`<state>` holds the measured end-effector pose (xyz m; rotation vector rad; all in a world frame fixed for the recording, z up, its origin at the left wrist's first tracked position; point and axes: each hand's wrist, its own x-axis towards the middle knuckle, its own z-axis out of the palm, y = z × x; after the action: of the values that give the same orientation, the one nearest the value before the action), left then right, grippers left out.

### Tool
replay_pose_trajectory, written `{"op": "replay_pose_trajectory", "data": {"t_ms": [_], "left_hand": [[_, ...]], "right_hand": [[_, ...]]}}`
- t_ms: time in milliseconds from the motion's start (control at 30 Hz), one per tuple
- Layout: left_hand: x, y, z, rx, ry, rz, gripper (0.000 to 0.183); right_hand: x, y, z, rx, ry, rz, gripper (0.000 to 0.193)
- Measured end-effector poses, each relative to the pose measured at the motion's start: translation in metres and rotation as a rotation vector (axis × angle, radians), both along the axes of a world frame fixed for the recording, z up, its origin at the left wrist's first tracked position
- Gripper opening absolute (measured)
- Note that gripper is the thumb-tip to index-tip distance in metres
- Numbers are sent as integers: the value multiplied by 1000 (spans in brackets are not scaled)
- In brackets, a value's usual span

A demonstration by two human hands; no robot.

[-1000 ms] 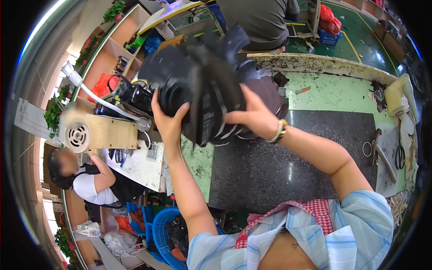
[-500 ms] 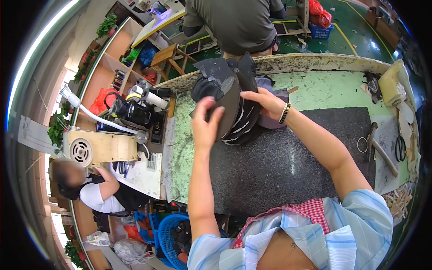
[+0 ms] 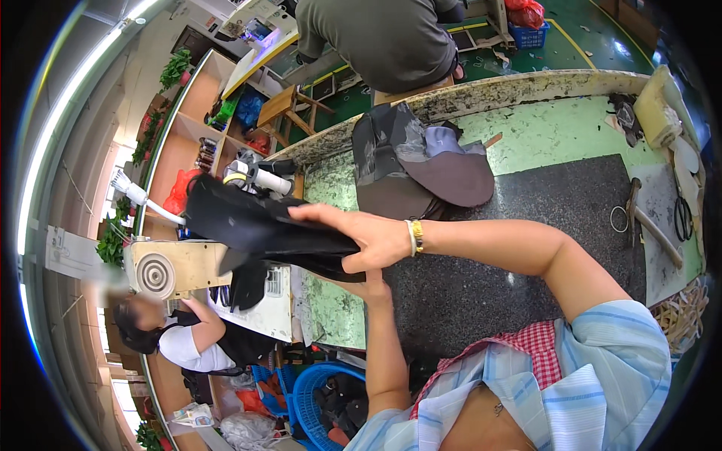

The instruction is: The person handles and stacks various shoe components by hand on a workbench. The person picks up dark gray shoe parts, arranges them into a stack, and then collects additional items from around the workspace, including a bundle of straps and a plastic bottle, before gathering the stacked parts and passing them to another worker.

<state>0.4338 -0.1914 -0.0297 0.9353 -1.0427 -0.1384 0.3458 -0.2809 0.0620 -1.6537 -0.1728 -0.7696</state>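
A bundle of black, flexible sheet pieces [image 3: 263, 225] is held up past the left side of the worktable, its far end blurred and hanging. My right hand [image 3: 376, 234], with a beaded bracelet at the wrist, grips the near end, fingers on top and thumb along the lower edge. Below it my left hand [image 3: 368, 287] closes on the same end, its fingers mostly hidden by the bundle. On the table lie more dark grey pieces with pale smears [image 3: 387, 150], a brown rounded piece [image 3: 455, 180] and a bluish-grey piece [image 3: 442, 140].
A black speckled slab [image 3: 519, 263] covers much of the green worktable [image 3: 541, 124]. A hammer [image 3: 653, 229] and black scissors [image 3: 683, 218] lie at the right. A blue basket [image 3: 307, 398] stands lower left. One person [image 3: 376, 41] sits beyond the table, another [image 3: 188, 331] at left.
Both hands have swung left and nearer with the black bundle, lifting it off the far part of the table. The dark grey and brown pieces behind it now show.
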Motion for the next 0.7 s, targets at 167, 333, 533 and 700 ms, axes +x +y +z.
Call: {"op": "replay_pose_trajectory", "data": {"t_ms": [167,333,533,700], "left_hand": [[-47,-23,95,209,-661,161,108],[-111,-63,76,753,-1199,123,108],[-116,-82,46,836,-1092,46,83],[-65,-86,61,800,-876,528,60]], "right_hand": [[-74,-10,18,360,-201,-286,84],[-152,-64,-89,1113,-33,-390,38],[-172,-73,-90,1027,219,-602,50],[-188,-89,-98,639,629,-804,71]]}}
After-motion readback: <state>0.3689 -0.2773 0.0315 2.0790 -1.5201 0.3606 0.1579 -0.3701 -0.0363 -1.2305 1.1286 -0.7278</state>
